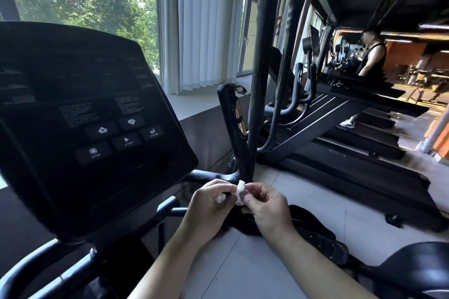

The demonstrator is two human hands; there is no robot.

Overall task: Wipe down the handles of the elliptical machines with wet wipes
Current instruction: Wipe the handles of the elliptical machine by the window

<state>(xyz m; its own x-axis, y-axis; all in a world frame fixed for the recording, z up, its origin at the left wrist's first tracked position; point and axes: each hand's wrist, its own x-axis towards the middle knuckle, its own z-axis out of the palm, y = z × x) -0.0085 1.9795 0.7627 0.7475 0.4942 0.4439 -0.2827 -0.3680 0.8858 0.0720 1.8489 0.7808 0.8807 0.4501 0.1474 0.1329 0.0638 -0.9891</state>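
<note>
Both hands held together below and just right of the console (80,114), working one small white wet wipe (239,192) between them. Left hand (210,204) curled, pinching one bunched end of the wipe; right hand (266,204) pinching the other end between thumb and fingertips. Wipe crumpled, not spread flat; judged to be in the middle of being unfolded or refolded, with no handle contact at present. Nearest target: short stationary handle (232,126), right of the console, rising steeply from a base directly behind the wipe, long axis near upright with a slight lean toward the console, copper-coloured sensor strip on its right face. Tall moving handle (263,56) just right of the short one, crossing close beside it, long axis also near vertical and running out of view at the top. Both lie straight ahead of and above the hands; right hand marginally nearer to both, though either could reach. Coming move judged to call for an upward reach and strokes along the vertical axis. Narrow gap between the two handles a likely snag for a wrapped wipe. Low crossbar (206,176) off the console's lower right corner passes just behind the left hand. Treadmills (340,128) further right, well apart, a person walking on one.
</note>
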